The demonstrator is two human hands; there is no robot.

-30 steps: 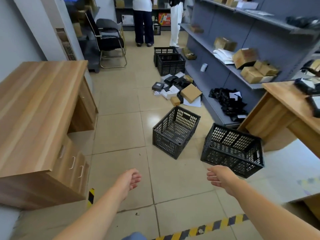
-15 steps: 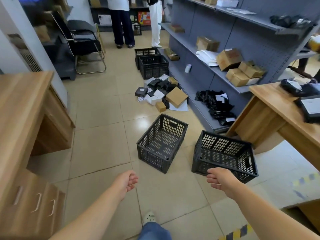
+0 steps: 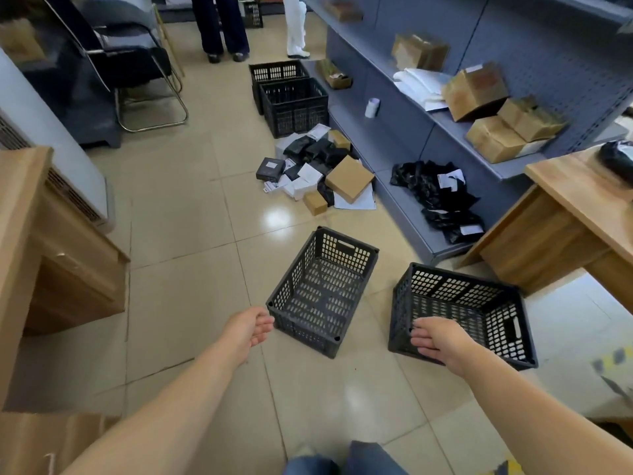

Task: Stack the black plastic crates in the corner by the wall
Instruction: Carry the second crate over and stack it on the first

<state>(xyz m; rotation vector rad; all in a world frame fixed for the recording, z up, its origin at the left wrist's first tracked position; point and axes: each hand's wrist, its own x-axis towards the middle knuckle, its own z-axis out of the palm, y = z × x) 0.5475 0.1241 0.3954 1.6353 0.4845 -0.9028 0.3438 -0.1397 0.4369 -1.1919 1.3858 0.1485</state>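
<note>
Beige glossy tiles make up the floor (image 3: 178,214), with a wooden desk (image 3: 20,234) along its left edge, grey shelving (image 3: 404,138) and a second wooden desk (image 3: 565,214) on the right, and a heap of boxes and black bags (image 3: 318,176) lying beside the shelving. Two black crates stand open-side up near the floor's middle, the left crate (image 3: 323,291) apart from the right crate (image 3: 459,311), while two more crates (image 3: 291,97) sit together farther back by the shelving. The left hand (image 3: 248,329) reaches just beside the left crate's near corner with fingers loosely extended and holding nothing, and the right hand (image 3: 436,339) is spread flat over the right crate's near rim, though actual contact cannot be told.
</note>
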